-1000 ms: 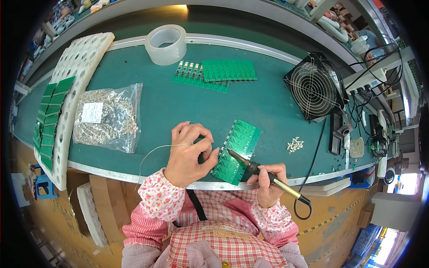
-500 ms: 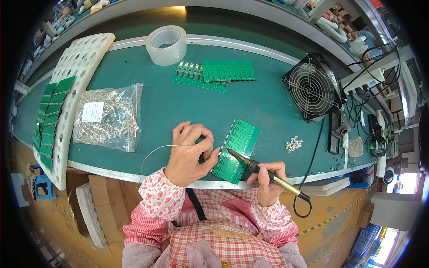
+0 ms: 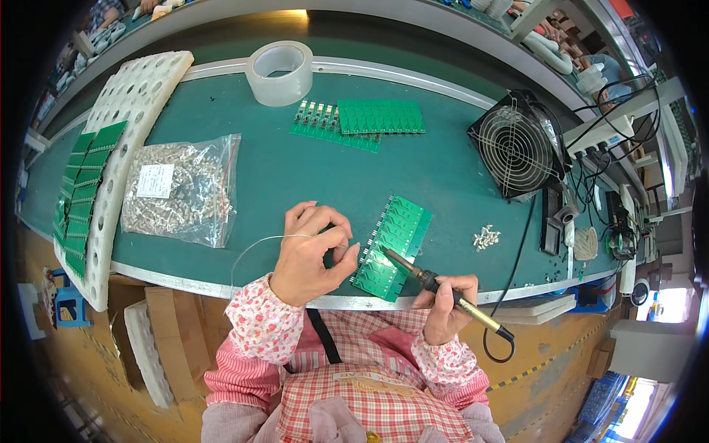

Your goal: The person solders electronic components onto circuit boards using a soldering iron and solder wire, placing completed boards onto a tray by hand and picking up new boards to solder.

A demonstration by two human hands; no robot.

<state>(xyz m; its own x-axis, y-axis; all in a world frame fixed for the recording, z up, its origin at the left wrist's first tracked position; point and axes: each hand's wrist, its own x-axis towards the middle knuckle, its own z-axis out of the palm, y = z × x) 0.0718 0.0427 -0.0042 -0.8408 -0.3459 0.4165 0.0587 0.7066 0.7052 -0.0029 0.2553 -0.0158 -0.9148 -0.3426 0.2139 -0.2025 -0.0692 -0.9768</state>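
A green circuit board panel [image 3: 406, 220] lies tilted near the bench's front edge, with small metal parts along its left side. My left hand [image 3: 312, 255] pinches a thin solder wire [image 3: 255, 243] just left of that row; the wire curls back behind the hand. In my right hand [image 3: 447, 306] is a soldering iron [image 3: 476, 312], gripped like a pen. Its tip points up and left over the board's middle; whether it touches the board I cannot tell. A small heap of metal parts [image 3: 486, 238] lies right of the board.
A bag of metal parts [image 3: 181, 192] and a white foam tray [image 3: 140, 96] with green boards [image 3: 92, 192] occupy the left. At the back are a tape roll [image 3: 279, 74] and more boards [image 3: 380, 117]. A black fan [image 3: 513, 144] and the iron's cable [image 3: 521, 251] are at right.
My left fingertips have drawn slightly left, away from the board's edge. The iron's tip has shifted a little to the right. The whole view has moved slightly.
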